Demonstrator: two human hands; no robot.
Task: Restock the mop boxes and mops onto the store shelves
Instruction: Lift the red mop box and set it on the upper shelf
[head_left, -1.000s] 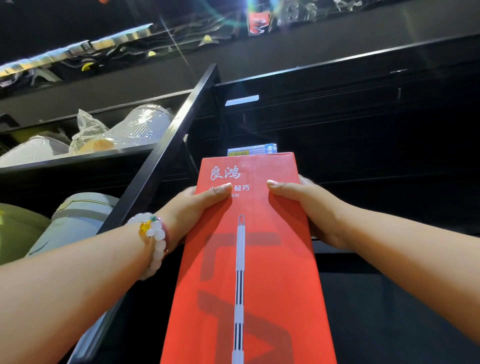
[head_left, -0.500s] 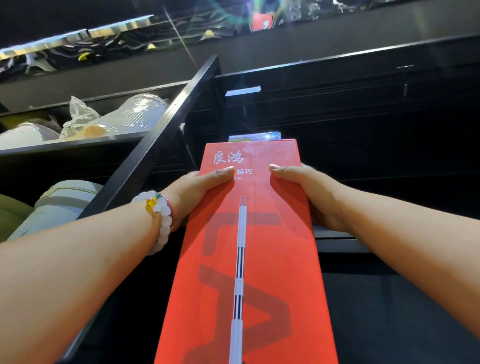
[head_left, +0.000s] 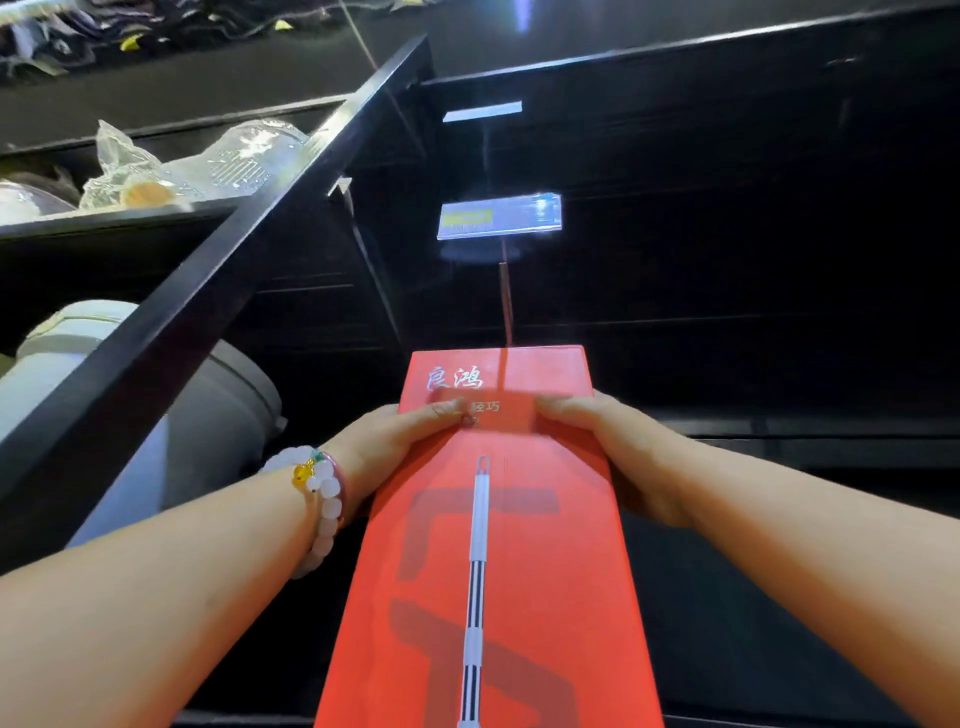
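Though gripped — red mop box (head_left: 498, 545) bottom cropped

Red mop box (head_left: 498, 545) held up toward dark store shelves (head_left: 727, 312)

The long, flat box is bright red, with white characters near its far end and a picture of a striped mop pole running down its middle. It points lengthwise away from the person, far end raised toward the black shelving. Its near end runs out of view at the bottom edge.
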